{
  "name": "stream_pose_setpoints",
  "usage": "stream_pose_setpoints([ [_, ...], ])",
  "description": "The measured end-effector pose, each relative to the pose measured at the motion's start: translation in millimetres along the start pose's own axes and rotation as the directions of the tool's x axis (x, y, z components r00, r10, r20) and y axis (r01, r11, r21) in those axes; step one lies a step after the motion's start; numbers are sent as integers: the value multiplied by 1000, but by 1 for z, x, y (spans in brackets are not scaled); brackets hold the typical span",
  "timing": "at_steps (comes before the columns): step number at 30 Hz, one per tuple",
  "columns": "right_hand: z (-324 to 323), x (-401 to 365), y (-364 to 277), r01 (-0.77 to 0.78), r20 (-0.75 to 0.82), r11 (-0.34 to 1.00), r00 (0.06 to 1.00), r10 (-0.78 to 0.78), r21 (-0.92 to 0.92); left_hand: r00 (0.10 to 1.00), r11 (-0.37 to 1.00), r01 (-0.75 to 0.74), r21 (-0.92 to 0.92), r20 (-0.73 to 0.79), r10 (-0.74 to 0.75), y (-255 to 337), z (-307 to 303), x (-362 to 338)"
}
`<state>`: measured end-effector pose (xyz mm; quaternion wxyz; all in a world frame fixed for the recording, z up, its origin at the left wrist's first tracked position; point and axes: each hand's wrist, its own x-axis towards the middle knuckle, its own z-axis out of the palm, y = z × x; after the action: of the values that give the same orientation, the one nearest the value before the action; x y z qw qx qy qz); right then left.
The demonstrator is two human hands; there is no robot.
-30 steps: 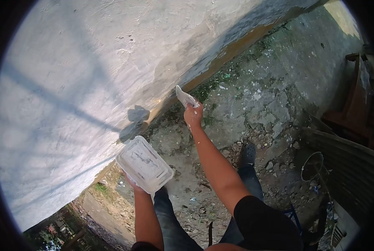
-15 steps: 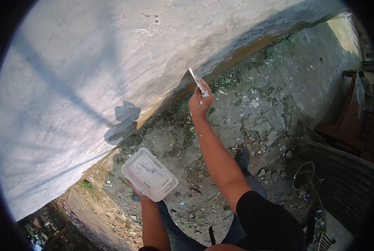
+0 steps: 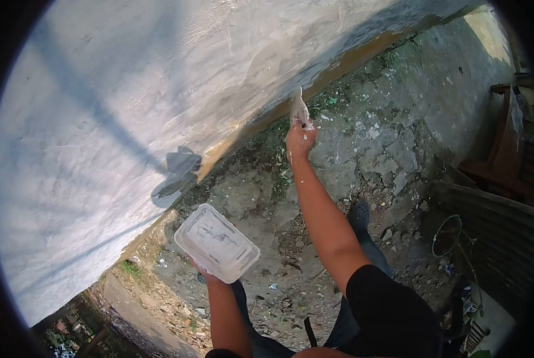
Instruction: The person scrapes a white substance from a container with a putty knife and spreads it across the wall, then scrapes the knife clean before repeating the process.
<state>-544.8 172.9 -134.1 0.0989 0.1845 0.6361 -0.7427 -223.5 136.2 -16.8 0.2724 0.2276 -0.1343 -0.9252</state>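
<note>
My right hand (image 3: 301,140), arm stretched forward, is closed round a flat putty scraper (image 3: 300,107) smeared with white. The blade's tip points up close to the lower edge of the whitish plastered wall (image 3: 159,77). White spots dot the knuckles and wrist. Low on the left, my left hand (image 3: 201,271) supports a rectangular plastic container (image 3: 217,243) from beneath, most of its fingers hidden by it. White residue coats the container, with darker streaks across its bottom.
Rough, cracked ground (image 3: 374,155) with rubble and green patches runs along the wall's base. At the right stand a corrugated sheet (image 3: 488,221), a round hoop-like rim (image 3: 446,235) and reddish-brown wooden furniture (image 3: 505,149). My shoe (image 3: 359,216) shows below the right arm.
My right hand has shifted slightly right, and the scraper has turned from edge-on to show more of its flat face. The container remains in my left hand, tilted slightly differently.
</note>
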Motion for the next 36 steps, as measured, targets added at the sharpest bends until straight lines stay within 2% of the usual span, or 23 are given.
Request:
stream_pose_setpoints([
  [1, 5, 1, 10, -55, 6, 998, 998, 55, -17, 1000, 1000, -1, -15, -27, 0, 3, -7, 0],
  [2, 23, -10, 26, 29, 84, 1000, 996, -29, 1, 999, 1000, -1, -28, -51, 0, 8, -15, 2],
  [4, 62, -64, 50, 518, 127, 841, 855, -503, -157, 998, 1000, -6, 4, 67, 5, 22, -25, 4],
  [5, 79, -97, 60, 605, 131, 774, 796, -591, -189, 986, 999, -19, 42, 165, 12, 29, -28, 2],
  [6, 83, -129, 79, 604, 253, 787, 787, -563, -128, 987, 999, -15, 51, 161, 6, 38, -31, -1],
  [8, 72, -163, 116, 645, 354, 764, 719, -598, -19, 999, 998, 52, 41, 2, -52, 53, -31, -6],
  [9, 63, -162, 123, 638, 343, 770, 727, -595, -15, 998, 997, 57, 54, 1, -57, 59, -31, -7],
  [11, 25, -145, 124, 612, 475, 790, 685, -553, 37, 997, 995, 50, 84, -70, -44, 65, -31, -9],
  [13, 3, -115, 83, 446, 426, 893, 821, -380, -64, 998, 995, 50, 82, -47, -47, 63, -26, -9],
  [14, -5, -91, 76, 435, 319, 895, 866, -386, -97, 998, 996, 49, 76, -31, -47, 59, -26, -9],
  [15, -6, -60, 66, 271, 209, 962, 941, -268, 12, 999, 996, 47, 73, -27, -45, 56, -28, -7],
  [16, -12, -44, 26, 147, 58, 986, 988, -143, -83, 998, 996, 57, 62, -24, -56, 52, -32, -6],
  [19, -10, 38, 7, 220, -189, 975, 957, -220, -23, 998, 998, 64, 10, -21, -64, 31, -35, -5],
  [22, 8, 21, -19, 207, -40, 978, 978, -207, 4, 996, 997, 56, -57, -67, -59, 26, -51, -13],
  [24, 28, -17, 8, 579, 19, 807, 814, -581, -117, 993, 995, 48, -88, -104, -57, 28, -54, -19],
  [26, 44, -71, 24, 730, 154, 655, 683, -714, -197, 980, 1000, 21, 2, -199, -21, 30, -49, -25],
  [27, 47, -94, 38, 691, 193, 720, 717, -670, -69, 980, 1000, 11, -4, -198, -11, 32, -48, -26],
  [28, 43, -107, 59, 745, 299, 662, 651, -697, -79, 982, 1000, 6, -16, -191, -9, 35, -47, -26],
  [29, 36, -113, 67, 761, 461, 647, 558, -690, 47, 983, 1000, 4, -23, -183, -9, 37, -45, -24],
  [31, 22, -118, 66, 738, 560, 657, 484, -673, 152, 987, 1000, -18, 20, -162, 21, 38, -39, -17],
  [32, 16, -111, 66, 736, 553, 660, 490, -674, 152, 988, 998, -45, 52, -146, 52, 38, -37, -14],
  [34, 0, -84, 62, 556, 399, 831, 769, -500, -31, 989, 997, -59, 50, -136, 65, 33, -25, -8],
  [36, -13, -36, 63, 284, 140, 958, 951, -276, -37, 989, 997, -71, 29, -128, 74, 30, -31, -5],
])
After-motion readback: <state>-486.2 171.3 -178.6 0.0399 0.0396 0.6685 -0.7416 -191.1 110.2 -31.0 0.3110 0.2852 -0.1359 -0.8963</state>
